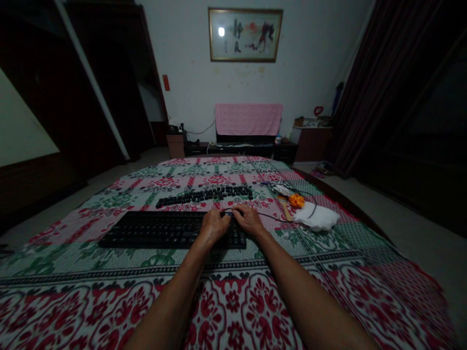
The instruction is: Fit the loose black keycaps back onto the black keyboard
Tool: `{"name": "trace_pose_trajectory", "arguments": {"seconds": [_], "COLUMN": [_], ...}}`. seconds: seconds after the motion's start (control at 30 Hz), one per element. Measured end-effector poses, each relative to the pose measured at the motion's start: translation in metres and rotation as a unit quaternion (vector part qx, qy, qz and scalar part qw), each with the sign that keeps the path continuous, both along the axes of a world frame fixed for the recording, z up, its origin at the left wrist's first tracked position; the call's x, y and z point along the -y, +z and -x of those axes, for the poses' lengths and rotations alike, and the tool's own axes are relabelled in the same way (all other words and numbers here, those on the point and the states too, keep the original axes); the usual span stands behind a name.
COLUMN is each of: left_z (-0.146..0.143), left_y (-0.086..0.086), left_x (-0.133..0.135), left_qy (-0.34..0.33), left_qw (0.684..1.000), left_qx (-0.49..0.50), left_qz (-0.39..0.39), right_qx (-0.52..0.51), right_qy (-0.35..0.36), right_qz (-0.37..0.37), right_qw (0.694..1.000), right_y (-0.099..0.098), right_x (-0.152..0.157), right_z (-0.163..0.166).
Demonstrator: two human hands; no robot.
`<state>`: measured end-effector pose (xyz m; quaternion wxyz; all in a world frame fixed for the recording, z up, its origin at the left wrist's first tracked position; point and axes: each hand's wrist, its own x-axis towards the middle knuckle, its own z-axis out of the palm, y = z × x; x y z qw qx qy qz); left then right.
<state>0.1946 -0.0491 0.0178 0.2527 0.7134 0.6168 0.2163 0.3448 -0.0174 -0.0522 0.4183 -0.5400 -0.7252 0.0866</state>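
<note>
A black keyboard [156,229] lies across a bed covered with a red, green and white patterned spread [233,301]. Both my hands rest on the keyboard's right end. My left hand [214,227] has its fingers curled down onto the keys. My right hand [248,218] is beside it, fingers bent and pinched at the keyboard's top right edge; what they grip is too small to make out. A row of loose black keycaps [204,195] lies on the spread just beyond the keyboard.
To the right lie a white cloth [316,217], an orange object [296,200], a wooden stick and a thin black cable [292,192]. Beyond the bed stand a low cabinet with a pink-covered screen [248,119] and a framed picture [245,34] on the wall.
</note>
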Motion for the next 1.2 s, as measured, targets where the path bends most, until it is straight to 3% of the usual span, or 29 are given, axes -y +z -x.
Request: {"name": "trace_pose_trajectory", "arguments": {"seconds": [0.5,0.77,1.2], "left_z": [-0.003,0.005,0.006], "left_y": [0.002,0.006,0.008], "left_x": [0.002,-0.003,-0.001], "left_qy": [0.029,-0.019,-0.012], "left_qw": [0.999,1.0,0.999], "left_qx": [-0.02,-0.013,-0.023], "left_qz": [-0.007,0.003,-0.021], "right_qx": [0.003,0.008,-0.003], "right_qy": [0.003,0.002,0.004], "right_qz": [-0.007,-0.003,0.007], "right_qw": [1.0,1.0,1.0], "right_y": [-0.004,-0.006,-0.001], "right_x": [-0.003,-0.004,-0.002], "right_z": [-0.001,-0.002,-0.001]}}
